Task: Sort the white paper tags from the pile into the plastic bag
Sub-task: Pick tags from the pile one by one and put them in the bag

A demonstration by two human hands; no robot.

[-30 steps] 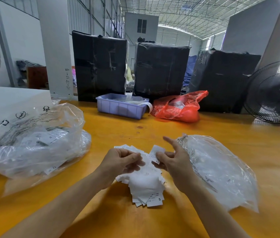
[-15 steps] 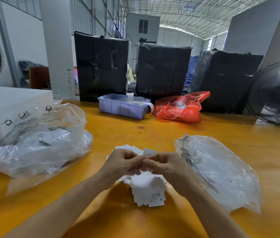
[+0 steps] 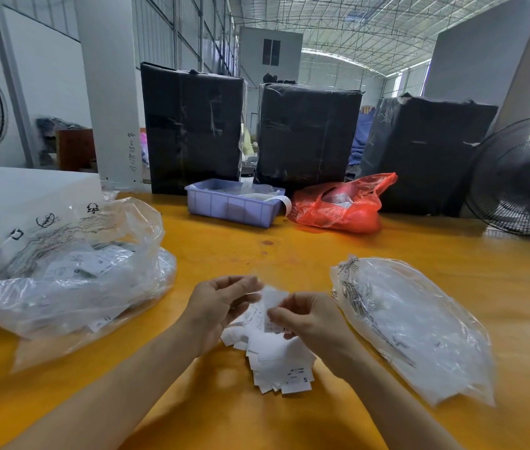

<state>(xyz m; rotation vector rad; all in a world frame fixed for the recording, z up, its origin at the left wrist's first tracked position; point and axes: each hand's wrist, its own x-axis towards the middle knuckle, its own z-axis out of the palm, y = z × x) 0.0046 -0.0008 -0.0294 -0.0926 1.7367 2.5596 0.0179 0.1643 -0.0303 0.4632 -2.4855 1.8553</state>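
Observation:
A pile of white paper tags (image 3: 276, 358) lies on the yellow table in front of me. Just above it, my right hand (image 3: 309, 323) pinches a white tag (image 3: 271, 306) between thumb and fingers. To its left, my left hand (image 3: 218, 303) is raised with curled fingers near the tag's upper left edge; whether it touches the tag is unclear. A flat clear plastic bag (image 3: 413, 323) lies right of the pile. At the left sits a larger, bulging clear plastic bag (image 3: 62, 271) holding tags.
A white box (image 3: 13, 196) stands behind the left bag. At the table's far side are a purple tray (image 3: 234, 206), a red plastic bag (image 3: 341, 206) and three black-wrapped bales (image 3: 306, 131). A black fan (image 3: 523, 183) stands at far right.
My hands came together over the pile, then lifted slightly. The right hand keeps pinching a tag, and the left hand has opened up a little beside it.

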